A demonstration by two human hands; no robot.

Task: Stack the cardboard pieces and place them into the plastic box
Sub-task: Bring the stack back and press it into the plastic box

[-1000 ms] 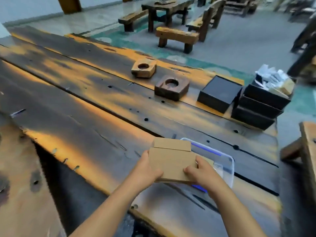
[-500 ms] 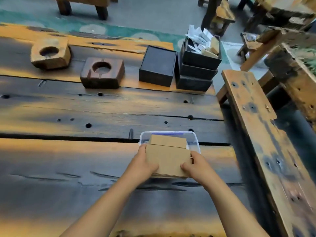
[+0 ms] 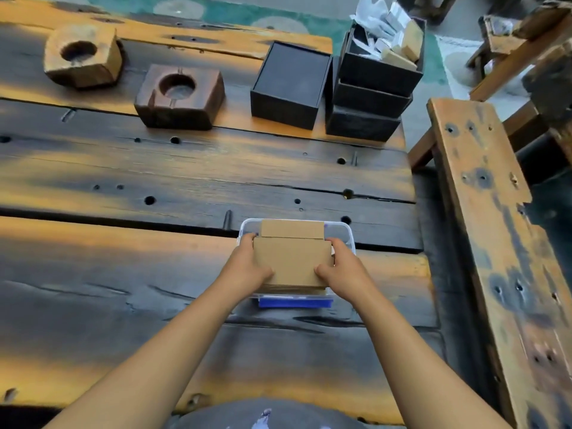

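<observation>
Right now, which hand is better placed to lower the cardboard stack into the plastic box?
Neither alone: left hand and right hand grip opposite sides of the cardboard stack above the plastic box.

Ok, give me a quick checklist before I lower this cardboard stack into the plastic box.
1. Both hands hold the stack: ok. The left hand and right hand grip opposite sides of the cardboard stack.
2. Stack over the box: ok. It sits above the plastic box, whose rim shows around it.
3. Edges squared: not ok. The top piece's flap juts past the far edge.
4. Stack fits inside the rim: cannot tell, since hands and stack hide the side walls.
5. Box is empty: cannot tell, the inside is hidden.
6. Room for fingers at the rim: cannot tell.
</observation>
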